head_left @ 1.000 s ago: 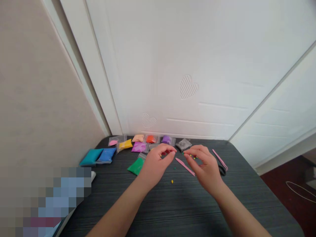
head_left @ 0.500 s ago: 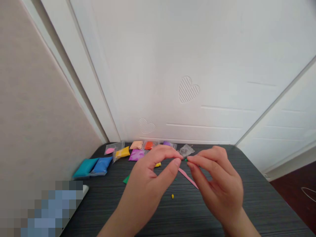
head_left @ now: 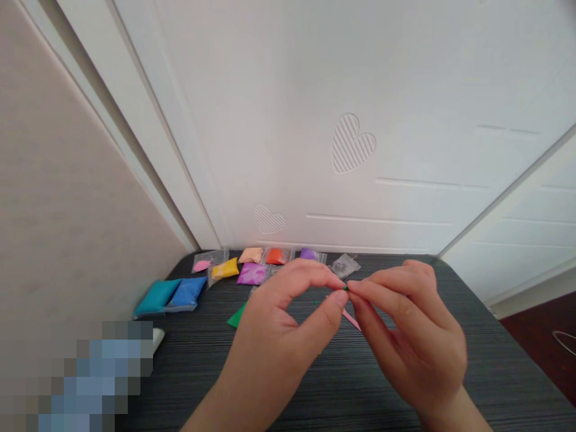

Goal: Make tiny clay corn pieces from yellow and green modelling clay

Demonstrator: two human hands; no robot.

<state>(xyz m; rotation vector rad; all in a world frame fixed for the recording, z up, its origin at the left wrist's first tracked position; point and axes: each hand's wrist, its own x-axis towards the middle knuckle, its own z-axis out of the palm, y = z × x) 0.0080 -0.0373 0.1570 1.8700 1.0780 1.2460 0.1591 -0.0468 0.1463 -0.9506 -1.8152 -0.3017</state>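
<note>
- Head view: the right hand [head_left: 418, 330] has thumb and fingers pinched together at the tips, holding a small green bit [head_left: 345, 288].
- Left hand [head_left: 274, 327]: thumb and index finger curve into a ring, the gap at their tips narrow, right beside the green bit. Whether they also grip it cannot be told; the fingertips hide the contact.
- Position: the green bit sits between the two hands' fingertips, raised above the dark table [head_left: 499, 372].
- Progress: in this inspector's judgement, handling of the green bit is under way and not complete, as it is between the fingers and not yet set down. Its shape is too small to assess.
- Materials: the green packet [head_left: 235, 317] lies partly hidden behind the left hand. The yellow packet [head_left: 225, 269], magenta packet [head_left: 252, 274], teal packet [head_left: 157, 297] and blue packet [head_left: 188, 292] lie farther left.
- Tool: a pink tool [head_left: 352, 320] lies on the table beyond the fingers, partly covered and in neither hand.
- Remaining: no finished piece can be made out; the hands block part of the table, so the amount left cannot be determined.
</note>
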